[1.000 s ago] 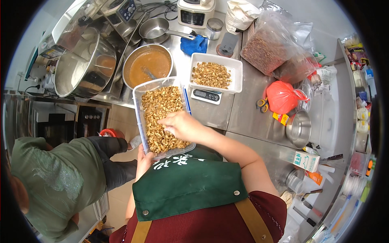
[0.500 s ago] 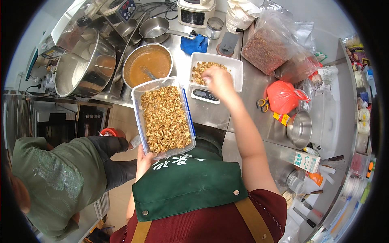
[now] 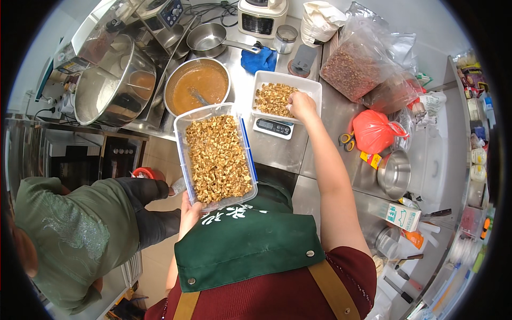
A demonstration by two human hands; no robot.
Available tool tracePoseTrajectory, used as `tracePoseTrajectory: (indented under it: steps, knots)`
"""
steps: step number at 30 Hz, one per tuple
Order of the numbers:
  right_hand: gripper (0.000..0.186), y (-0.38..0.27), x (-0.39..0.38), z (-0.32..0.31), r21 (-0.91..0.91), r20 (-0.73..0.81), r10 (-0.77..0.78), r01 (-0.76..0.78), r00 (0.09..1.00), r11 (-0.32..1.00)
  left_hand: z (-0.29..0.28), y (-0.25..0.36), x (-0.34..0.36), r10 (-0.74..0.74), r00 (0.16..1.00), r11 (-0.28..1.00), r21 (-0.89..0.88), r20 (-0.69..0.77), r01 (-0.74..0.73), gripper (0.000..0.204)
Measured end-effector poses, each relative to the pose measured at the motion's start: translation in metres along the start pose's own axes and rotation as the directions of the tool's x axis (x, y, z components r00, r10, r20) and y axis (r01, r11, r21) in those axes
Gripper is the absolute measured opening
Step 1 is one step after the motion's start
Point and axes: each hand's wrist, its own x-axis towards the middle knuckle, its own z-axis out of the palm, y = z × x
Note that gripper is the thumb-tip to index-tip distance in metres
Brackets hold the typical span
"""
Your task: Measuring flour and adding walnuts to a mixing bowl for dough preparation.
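My left hand (image 3: 191,208) grips the near corner of a clear plastic tub (image 3: 255,160) with blue side clips, tilted slightly. Chopped walnuts (image 3: 218,160) fill much of it. My right hand (image 3: 302,105) is over the right side of a white rectangular container (image 3: 314,88), its fingers curled downward; what they hold, if anything, is hidden. Walnut pieces (image 3: 276,98) lie spread across the left and middle of that container. Beneath it sits a white digital scale (image 3: 273,128), its display facing me.
Left of the container stands a steel bowl of brown liquid (image 3: 197,88), near a saucepan (image 3: 207,38) and blue cloth (image 3: 259,61). To the right are scissors (image 3: 347,141), a red plastic bag (image 3: 376,132) and a steel bowl (image 3: 393,173). Another person (image 3: 80,234) stands at left.
My right hand has moved from the middle of the white container to its right side, and more walnut pieces now show there. My left hand still holds the tub in place.
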Motion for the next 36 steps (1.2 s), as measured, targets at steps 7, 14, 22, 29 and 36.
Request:
tracePoseTrajectory:
  steps: [7,14,22,29,36]
  knots:
    - [0.015,-0.048,-0.033,-0.035,0.588,-0.15,-0.238,0.28,0.96,0.759,-0.019,-0.014,0.011,0.059,0.998,0.998,0.035,0.018,-0.06,0.053]
    - [0.026,-0.108,-0.087,-0.049,0.794,-0.059,-0.54,0.367,0.84,0.485,-0.005,-0.007,0.005,0.021,0.999,0.998,-0.058,0.026,-0.019,0.051]
    - [0.012,-0.006,-0.033,-0.057,0.49,-0.213,-0.008,0.114,0.977,0.864,-0.016,-0.011,0.008,0.064,0.997,0.996,0.063,0.047,-0.067,0.05]
    - [0.014,0.015,-0.02,-0.032,0.096,-0.115,0.127,-0.116,0.985,0.989,-0.013,-0.008,0.008,0.077,0.996,0.996,0.033,0.043,-0.078,0.05]
    - [0.015,0.024,0.004,-0.007,-0.098,-0.088,-0.075,0.066,0.993,0.993,-0.013,-0.009,0.01,0.045,0.997,0.999,0.029,0.059,-0.047,0.051]
